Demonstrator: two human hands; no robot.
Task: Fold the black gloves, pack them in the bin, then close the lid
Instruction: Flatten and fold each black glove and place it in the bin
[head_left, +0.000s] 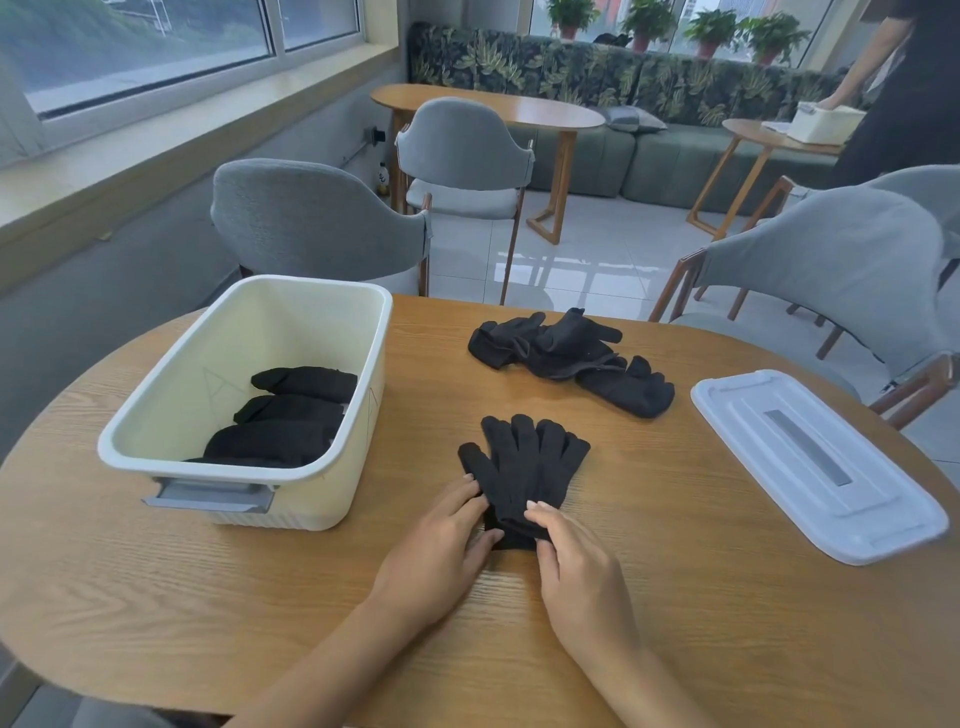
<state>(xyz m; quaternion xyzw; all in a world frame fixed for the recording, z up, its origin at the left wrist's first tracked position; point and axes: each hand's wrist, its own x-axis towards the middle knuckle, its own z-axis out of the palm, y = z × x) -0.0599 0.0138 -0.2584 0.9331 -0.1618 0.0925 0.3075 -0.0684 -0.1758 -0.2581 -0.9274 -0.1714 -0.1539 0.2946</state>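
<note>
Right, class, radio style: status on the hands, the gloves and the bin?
Both hands, left and right, pinching the flat gloves' cuff. Three bundles in the bin. Loose pile waiting. Lid off, nothing blocking.

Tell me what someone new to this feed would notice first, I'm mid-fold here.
Probably both hands, left hand and right hand, gripping the cuff of a flat black glove at the table's centre. Next, the cream bin on the left with three folded bundles inside, then the white lid lying off to the right beyond a loose glove pile.

No readable text, label or number anywhere.
</note>
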